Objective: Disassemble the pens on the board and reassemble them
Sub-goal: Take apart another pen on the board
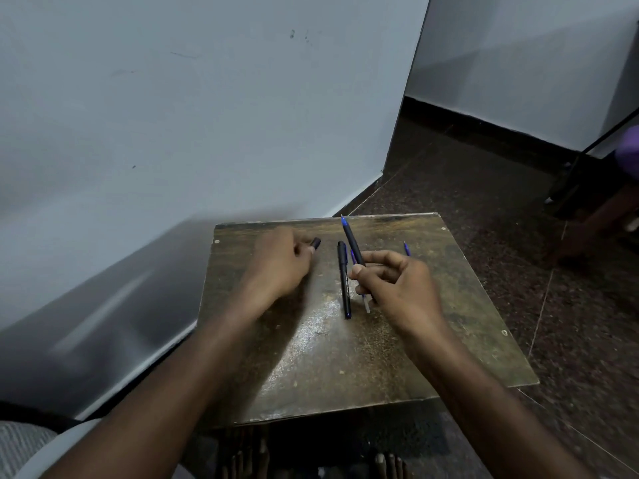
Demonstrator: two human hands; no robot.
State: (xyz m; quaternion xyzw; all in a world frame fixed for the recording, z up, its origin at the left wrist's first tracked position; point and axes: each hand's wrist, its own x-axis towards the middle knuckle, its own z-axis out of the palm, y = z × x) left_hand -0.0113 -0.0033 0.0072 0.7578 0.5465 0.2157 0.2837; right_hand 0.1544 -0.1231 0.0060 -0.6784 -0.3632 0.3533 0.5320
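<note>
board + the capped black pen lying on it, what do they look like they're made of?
Board: looks like wood or laminated ply, with a worn brown mottled top, a dull sheen in its middle and chipped pale edges; the exact stock is unclear.
Capped black pen: likely moulded plastic, a uniform matte black with a soft highlight along the barrel and a clip on the cap.
</note>
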